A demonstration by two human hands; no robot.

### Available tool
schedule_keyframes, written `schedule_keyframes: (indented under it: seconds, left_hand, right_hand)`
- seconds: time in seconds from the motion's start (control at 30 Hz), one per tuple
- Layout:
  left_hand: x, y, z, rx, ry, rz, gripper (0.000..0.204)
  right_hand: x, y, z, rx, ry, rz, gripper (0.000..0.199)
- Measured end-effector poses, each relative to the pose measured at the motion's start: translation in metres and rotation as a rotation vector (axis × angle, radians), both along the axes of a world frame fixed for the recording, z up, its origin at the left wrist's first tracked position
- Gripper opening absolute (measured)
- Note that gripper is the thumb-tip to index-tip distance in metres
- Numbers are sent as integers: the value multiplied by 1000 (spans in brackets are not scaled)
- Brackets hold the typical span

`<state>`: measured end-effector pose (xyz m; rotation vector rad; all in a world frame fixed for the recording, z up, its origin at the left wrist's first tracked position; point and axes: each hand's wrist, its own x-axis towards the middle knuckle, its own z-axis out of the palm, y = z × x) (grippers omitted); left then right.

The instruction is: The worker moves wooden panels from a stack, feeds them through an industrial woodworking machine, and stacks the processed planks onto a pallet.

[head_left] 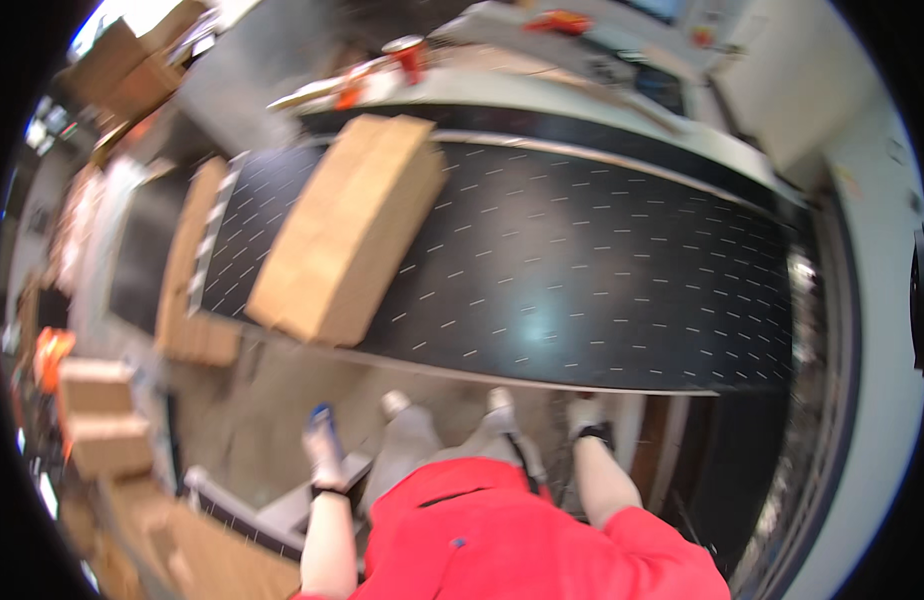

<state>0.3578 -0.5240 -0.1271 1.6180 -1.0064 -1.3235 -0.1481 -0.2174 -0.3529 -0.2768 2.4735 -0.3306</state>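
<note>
My left hand (325, 450) hangs low in front of the table, apart from its edge. A small blue thing (323, 412) shows at its fingers, which look closed round it; blur hides what it is. By the near edge of the black table, toward its right, is my right hand (585, 412), its fingers smeared and partly lost against the edge. Black bands circle both wrists. A long block of brown cardboard boxes (327, 230), set side by side, lies slantwise on the left part of the black tabletop (582, 270), beyond my left hand and touched by neither hand.
Short white dashes mark the tabletop. A red cup (408, 60) stands on a pale ledge (502, 95) behind it. Brown cardboard (192, 270) stands off the table's left end, with more cartons (104, 415) farther left. A pale panel (862, 200) rises at the right.
</note>
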Motion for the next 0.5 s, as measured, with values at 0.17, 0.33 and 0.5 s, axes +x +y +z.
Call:
schedule_keyframes:
  seconds: [0.17,0.33,0.5]
  left_hand:
    - [25,-78,32,-139,193,95,54]
    - [72,-181,50,-307,341,117,52]
    - [49,-267,57,-353,470,-249,45]
  right_hand:
    - [-35,-34,27,192,93,370,54]
    - [27,-87,166,203,-197,60,48]
    - [148,-149,287,-565,-911,-89,43]
